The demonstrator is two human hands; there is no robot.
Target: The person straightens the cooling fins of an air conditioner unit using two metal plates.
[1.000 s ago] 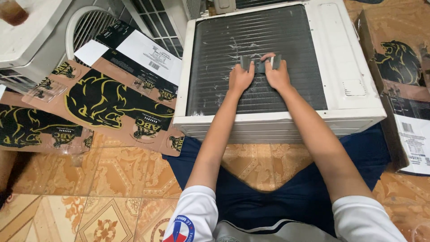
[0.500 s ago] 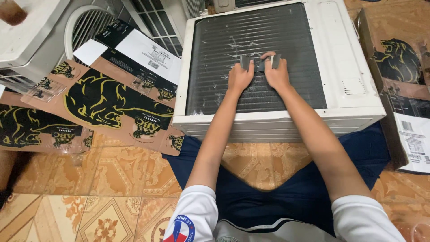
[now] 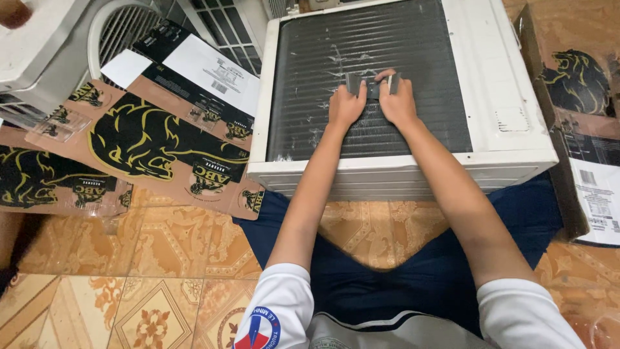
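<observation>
A white air-conditioner unit (image 3: 491,77) lies flat on the floor in front of me, its dark finned coil (image 3: 413,45) facing up. My left hand (image 3: 345,106) and my right hand (image 3: 397,103) rest side by side on the middle of the coil. Together they grip a small grey comb-like tool (image 3: 371,84), pressed flat against the fins. Pale scratches and bent spots mark the fins around the hands. My fingers hide the lower edge of the tool.
Flattened brown cardboard (image 3: 148,145) with black and yellow animal prints lies on the patterned tile floor (image 3: 168,258) to the left. Another printed carton (image 3: 581,84) is at the right. A white fan grille (image 3: 119,32) and casing stand at the upper left.
Both hands and the grey tool have slid a short way up the coil, away from me. The view has shifted slightly.
</observation>
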